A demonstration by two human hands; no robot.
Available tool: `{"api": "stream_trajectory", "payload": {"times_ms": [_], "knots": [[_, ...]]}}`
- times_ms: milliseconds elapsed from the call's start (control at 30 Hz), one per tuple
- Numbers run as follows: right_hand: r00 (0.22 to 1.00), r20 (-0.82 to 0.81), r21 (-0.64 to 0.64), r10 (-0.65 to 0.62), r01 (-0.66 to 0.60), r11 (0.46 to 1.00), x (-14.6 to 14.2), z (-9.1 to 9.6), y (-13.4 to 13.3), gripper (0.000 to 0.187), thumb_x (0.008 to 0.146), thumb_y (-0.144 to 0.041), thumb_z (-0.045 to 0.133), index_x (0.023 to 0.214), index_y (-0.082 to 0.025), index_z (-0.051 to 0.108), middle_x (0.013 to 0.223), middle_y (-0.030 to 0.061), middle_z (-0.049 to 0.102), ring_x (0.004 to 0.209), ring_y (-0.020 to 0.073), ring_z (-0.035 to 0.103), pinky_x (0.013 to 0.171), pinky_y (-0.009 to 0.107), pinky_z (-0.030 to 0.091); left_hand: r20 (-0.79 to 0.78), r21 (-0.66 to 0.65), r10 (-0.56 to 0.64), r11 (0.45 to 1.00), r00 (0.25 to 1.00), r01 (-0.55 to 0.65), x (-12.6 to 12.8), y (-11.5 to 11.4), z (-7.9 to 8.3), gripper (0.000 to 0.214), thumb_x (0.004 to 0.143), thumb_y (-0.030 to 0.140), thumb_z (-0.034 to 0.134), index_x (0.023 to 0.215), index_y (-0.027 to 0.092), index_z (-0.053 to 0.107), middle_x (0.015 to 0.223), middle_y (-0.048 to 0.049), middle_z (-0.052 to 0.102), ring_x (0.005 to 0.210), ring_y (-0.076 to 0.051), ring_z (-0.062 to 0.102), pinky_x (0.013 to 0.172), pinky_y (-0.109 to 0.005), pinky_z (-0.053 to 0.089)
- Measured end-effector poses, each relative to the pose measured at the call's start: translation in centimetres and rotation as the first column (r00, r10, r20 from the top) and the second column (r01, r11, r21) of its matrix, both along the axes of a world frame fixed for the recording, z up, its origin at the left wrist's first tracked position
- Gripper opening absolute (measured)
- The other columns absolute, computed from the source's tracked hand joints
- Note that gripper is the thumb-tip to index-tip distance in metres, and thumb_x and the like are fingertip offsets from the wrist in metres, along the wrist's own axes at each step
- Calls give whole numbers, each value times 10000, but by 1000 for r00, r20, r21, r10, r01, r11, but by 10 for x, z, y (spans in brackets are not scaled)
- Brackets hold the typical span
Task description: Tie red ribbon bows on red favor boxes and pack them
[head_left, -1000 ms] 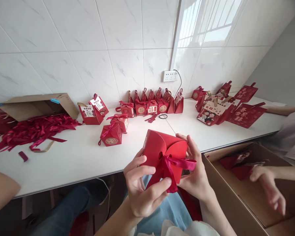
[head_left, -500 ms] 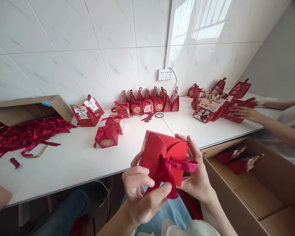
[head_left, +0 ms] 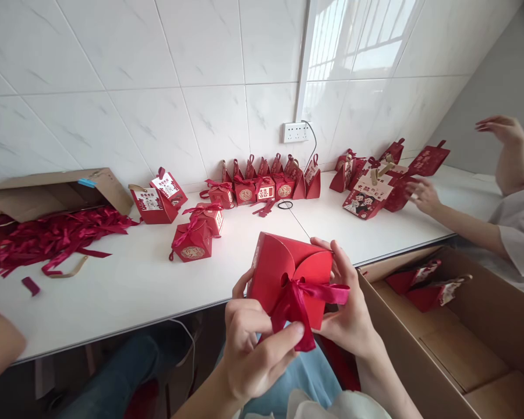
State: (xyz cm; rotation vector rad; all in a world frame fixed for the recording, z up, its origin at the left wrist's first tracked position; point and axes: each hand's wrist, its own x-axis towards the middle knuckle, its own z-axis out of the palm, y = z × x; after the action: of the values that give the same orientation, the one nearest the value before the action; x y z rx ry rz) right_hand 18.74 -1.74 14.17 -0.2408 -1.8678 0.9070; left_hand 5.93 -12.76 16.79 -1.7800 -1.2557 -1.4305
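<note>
- While both hands hold it in front of the near edge of the white table (head_left: 131,302), the red gift box (head_left: 268,262) tilts, its overlapping curved flaps facing the wearer.
- A crimson ribbon (head_left: 304,314) is tied through the two round holes of those flaps, its loop and tails hanging forward.
- The left hand (head_left: 255,349) has its thumb and bent fingers clamped on the ribbon, with another finger against the box's left side.
- The right hand (head_left: 347,308) is clamped on the box's right side, fingers at the upper corner, thumb below.
- Along the table's back edge stands a row of small red boxes (head_left: 266,189); nearer the table's middle sit two bow-tied boxes (head_left: 192,244).
- On the table's left end, a heap of ribbons (head_left: 65,233) lies before a brown box (head_left: 48,195).
- Towards the table's right end, a co-worker's hand (head_left: 425,198) is at a cluster of red bags (head_left: 367,198); whether its fingers grip cannot be told.
- Beside the table's near edge, on the right, a large carton (head_left: 395,349) holds two red packages (head_left: 425,291).
</note>
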Motion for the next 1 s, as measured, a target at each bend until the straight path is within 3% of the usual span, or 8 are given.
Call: {"api": "stream_trajectory", "payload": {"times_ms": [100,367,733,1000], "knots": [[1000,-5,0,0,0,1000,1,1,-2,1062,636,-255,830,1462,-326,166,1448,116,323,1315,297,355,1003,449,430,1,-8,0,1000,1000,0,0,-5,0,77,809,112,591,849,165,631,734,12,395,703,-119,438,822,-415,507],[999,-35,21,2,-2,1000,2,3,-4,1048,641,-270,827,1463,-313,179,1441,122,338,1348,310,298,1020,488,406,10,-4,-8,1000,1000,8,3,-8,6,101,771,59,609,819,146,628,740,14,398,705,-115,426,892,-515,477],[1000,-3,-32,-2,2,999,2,2,-3,1051,637,-288,829,1458,-351,175,1448,105,332,1323,314,336,998,505,423,-1,-29,-6,1000,1000,6,-1,-8,-1,88,804,135,597,865,173,649,721,10,400,695,-122,446,819,-436,508],[1000,-8,-25,-1,1,1000,1,1,-2,1046,638,-281,828,1458,-340,180,1446,106,337,1339,317,310,1006,498,414,-6,-59,-11,998,1000,11,-1,-9,2,94,802,113,589,865,165,637,747,8,397,716,-126,432,851,-469,493]]}}
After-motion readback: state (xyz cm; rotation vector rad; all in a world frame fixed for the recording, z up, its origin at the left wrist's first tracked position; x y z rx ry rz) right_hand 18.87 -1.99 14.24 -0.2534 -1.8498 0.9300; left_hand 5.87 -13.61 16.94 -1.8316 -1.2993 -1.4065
